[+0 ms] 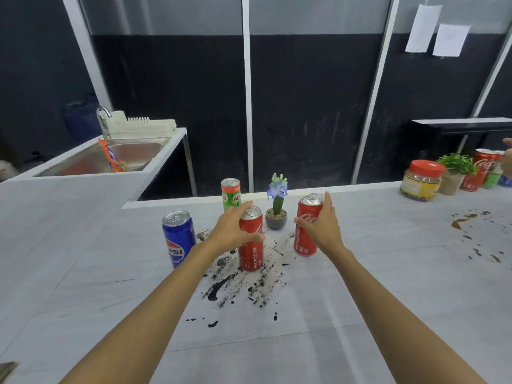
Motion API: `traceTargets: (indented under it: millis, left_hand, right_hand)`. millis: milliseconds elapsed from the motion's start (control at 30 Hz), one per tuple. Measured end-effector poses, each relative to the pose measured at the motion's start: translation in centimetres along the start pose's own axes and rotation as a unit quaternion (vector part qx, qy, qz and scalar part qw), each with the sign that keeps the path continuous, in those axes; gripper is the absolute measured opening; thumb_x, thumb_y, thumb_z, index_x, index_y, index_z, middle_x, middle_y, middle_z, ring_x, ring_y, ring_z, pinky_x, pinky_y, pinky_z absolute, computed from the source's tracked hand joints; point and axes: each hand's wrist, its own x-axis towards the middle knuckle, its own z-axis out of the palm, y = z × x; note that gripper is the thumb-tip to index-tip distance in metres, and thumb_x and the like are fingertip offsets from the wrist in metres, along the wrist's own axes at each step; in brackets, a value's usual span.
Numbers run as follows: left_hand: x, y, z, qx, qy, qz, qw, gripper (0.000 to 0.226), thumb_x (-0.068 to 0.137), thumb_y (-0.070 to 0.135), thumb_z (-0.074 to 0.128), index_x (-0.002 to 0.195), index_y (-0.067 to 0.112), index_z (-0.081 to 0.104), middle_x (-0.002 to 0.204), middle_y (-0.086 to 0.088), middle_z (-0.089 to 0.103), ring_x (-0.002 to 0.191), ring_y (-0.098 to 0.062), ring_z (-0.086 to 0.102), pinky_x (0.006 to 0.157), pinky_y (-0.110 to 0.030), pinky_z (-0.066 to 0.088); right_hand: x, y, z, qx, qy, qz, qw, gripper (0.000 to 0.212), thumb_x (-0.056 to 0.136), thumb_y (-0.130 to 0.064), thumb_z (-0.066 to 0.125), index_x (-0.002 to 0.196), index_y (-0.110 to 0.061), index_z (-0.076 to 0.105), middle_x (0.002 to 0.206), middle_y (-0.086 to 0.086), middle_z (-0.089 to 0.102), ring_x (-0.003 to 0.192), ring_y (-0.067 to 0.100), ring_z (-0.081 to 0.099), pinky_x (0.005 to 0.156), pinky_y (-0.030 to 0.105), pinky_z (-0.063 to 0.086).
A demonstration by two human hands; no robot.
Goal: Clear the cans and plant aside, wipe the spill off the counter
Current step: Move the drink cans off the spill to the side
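On the pale counter [360, 286] a dark spill [243, 284] spreads around the middle. My left hand [232, 228] wraps a red Coca-Cola can [251, 253] standing in the spill. A second red Coca-Cola can [304, 234], to its right, is gripped by my right hand [321, 225]. A blue Pepsi can [178, 236] stands at the left. Behind the hands are a green Milo can [230, 194] and a small potted plant [276, 209] with a purple flower in a grey pot.
A brown splatter [468, 225] marks the counter at the right. Further right stand a red-lidded jar [422, 180], a leafy green plant [455, 171] and more cans [480, 170]. A sink [116, 159] with a dish rack [144, 127] lies at the back left.
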Motion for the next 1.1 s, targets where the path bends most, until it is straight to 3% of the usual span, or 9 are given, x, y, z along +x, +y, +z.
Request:
traceTargets:
  millis: [167, 367, 500, 633, 767, 833, 900, 1000, 1100]
  left_hand:
    - [0.0, -0.4, 1.3, -0.067, 0.071, -0.005, 0.995, 0.072, 0.077, 0.013, 0.071, 0.140, 0.022, 0.036, 0.146, -0.008, 0.038, 0.130, -0.026, 0.042, 0.100, -0.040, 0.042]
    - [-0.3, 0.1, -0.2, -0.087, 0.074, 0.004, 0.993, 0.071, 0.077, 0.008, 0.071, 0.138, 0.022, 0.039, 0.144, -0.011, 0.042, 0.127, -0.028, 0.045, 0.099, -0.043, 0.043]
    - [-1.3, 1.4, -4.6, -0.108, 0.124, 0.032, 0.986, 0.068, 0.075, 0.015, 0.074, 0.134, 0.026, 0.042, 0.134, -0.005, 0.050, 0.112, -0.018, 0.051, 0.086, -0.031, 0.046]
    - [-3.0, 2.7, -11.1, -0.186, 0.165, 0.037, 0.968, 0.065, 0.074, 0.020, 0.075, 0.130, 0.025, 0.044, 0.127, -0.001, 0.052, 0.113, -0.018, 0.053, 0.087, -0.037, 0.053]
    - [-5.2, 2.8, -17.2, -0.235, 0.277, 0.053, 0.930, 0.064, 0.075, 0.021, 0.074, 0.130, 0.024, 0.042, 0.126, 0.001, 0.051, 0.109, -0.013, 0.050, 0.070, -0.022, 0.050]
    - [-6.3, 1.5, -19.9, -0.246, 0.334, 0.044, 0.909, 0.063, 0.074, 0.023, 0.075, 0.129, 0.024, 0.044, 0.124, 0.003, 0.053, 0.108, -0.013, 0.051, 0.074, -0.024, 0.051]
    - [-7.1, -0.6, -22.3, -0.249, 0.364, 0.027, 0.897, 0.062, 0.072, 0.024, 0.077, 0.128, 0.022, 0.047, 0.128, 0.000, 0.055, 0.112, -0.017, 0.055, 0.087, -0.035, 0.053]
    - [-8.1, -4.8, -25.4, -0.218, 0.386, -0.010, 0.896, 0.063, 0.071, 0.023, 0.078, 0.126, 0.024, 0.048, 0.131, -0.001, 0.055, 0.112, -0.017, 0.054, 0.093, -0.043, 0.051]
    - [-9.0, -10.1, -27.5, -0.178, 0.393, -0.047, 0.901, 0.063, 0.068, 0.021, 0.080, 0.123, 0.026, 0.049, 0.129, -0.001, 0.056, 0.109, -0.017, 0.054, 0.095, -0.044, 0.050]
  right_hand:
    - [-0.5, 1.5, 0.2, 0.010, 0.006, 0.014, 1.000, 0.074, 0.080, -0.027, 0.070, 0.140, -0.014, 0.028, 0.141, 0.011, 0.046, 0.126, 0.030, 0.048, 0.103, 0.046, 0.041]
    - [-1.4, 0.4, -0.9, -0.033, 0.035, -0.035, 0.998, 0.072, 0.075, -0.033, 0.074, 0.134, -0.013, 0.038, 0.134, 0.011, 0.054, 0.119, 0.030, 0.055, 0.098, 0.044, 0.045]
    - [-2.3, -3.1, -2.0, -0.080, 0.061, -0.112, 0.989, 0.071, 0.072, -0.047, 0.073, 0.130, -0.015, 0.045, 0.127, 0.007, 0.061, 0.109, 0.026, 0.062, 0.088, 0.037, 0.050]
    - [-3.7, -9.0, -1.1, 0.001, 0.073, -0.196, 0.978, 0.069, 0.071, -0.045, 0.075, 0.126, -0.013, 0.049, 0.122, 0.007, 0.064, 0.106, 0.022, 0.064, 0.090, 0.038, 0.053]
    - [-4.9, -16.0, 1.6, 0.093, 0.047, -0.250, 0.962, 0.067, 0.070, -0.044, 0.076, 0.124, -0.012, 0.052, 0.119, 0.004, 0.066, 0.102, 0.015, 0.064, 0.091, 0.038, 0.054]
    - [-5.7, -19.3, 3.7, 0.114, 0.025, -0.282, 0.952, 0.067, 0.070, -0.043, 0.076, 0.124, -0.013, 0.051, 0.119, 0.002, 0.065, 0.101, 0.011, 0.063, 0.091, 0.033, 0.053]
    - [-6.7, -22.0, 6.3, 0.126, -0.003, -0.306, 0.944, 0.067, 0.071, -0.040, 0.076, 0.125, -0.012, 0.050, 0.122, 0.003, 0.063, 0.105, 0.011, 0.062, 0.091, 0.030, 0.052]
    - [-8.1, -25.2, 11.1, 0.143, -0.051, -0.304, 0.940, 0.067, 0.071, -0.038, 0.077, 0.126, -0.011, 0.049, 0.124, 0.005, 0.062, 0.107, 0.013, 0.061, 0.090, 0.028, 0.049]
    - [-9.2, -27.2, 16.7, 0.149, -0.104, -0.267, 0.947, 0.070, 0.069, -0.040, 0.077, 0.127, -0.013, 0.047, 0.125, 0.004, 0.061, 0.109, 0.016, 0.061, 0.091, 0.034, 0.050]
